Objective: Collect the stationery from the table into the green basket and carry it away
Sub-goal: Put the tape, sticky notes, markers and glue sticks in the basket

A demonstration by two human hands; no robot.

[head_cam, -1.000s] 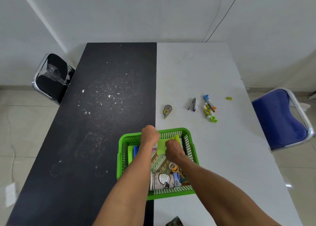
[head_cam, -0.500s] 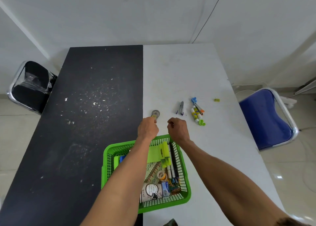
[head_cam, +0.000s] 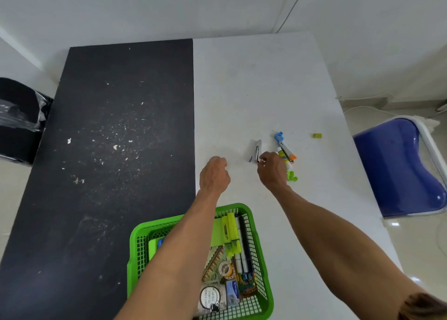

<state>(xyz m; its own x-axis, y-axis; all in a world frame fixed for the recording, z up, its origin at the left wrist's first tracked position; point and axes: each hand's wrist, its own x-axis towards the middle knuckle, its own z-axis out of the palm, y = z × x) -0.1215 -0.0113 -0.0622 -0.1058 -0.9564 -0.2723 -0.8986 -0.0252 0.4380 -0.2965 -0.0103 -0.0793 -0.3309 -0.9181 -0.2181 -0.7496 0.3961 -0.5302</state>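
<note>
The left hand [head_cam: 214,175] lies knuckles-up with fingers curled over a round grey dispenser [head_cam: 215,158], only its far edge showing; whether it grips it I cannot tell. The right hand [head_cam: 272,172] pinches the near end of a slim grey tool [head_cam: 257,148], probably a stapler. Markers [head_cam: 285,151] lie just beside that hand, a small green piece [head_cam: 317,135] farther off. The green basket [head_cam: 242,207], near the person on the white table [head_cam: 254,90], holds highlighters [head_cam: 229,230], pens [head_cam: 242,259], tape rolls [head_cam: 226,269] and a patterned notebook [head_cam: 214,259].
</note>
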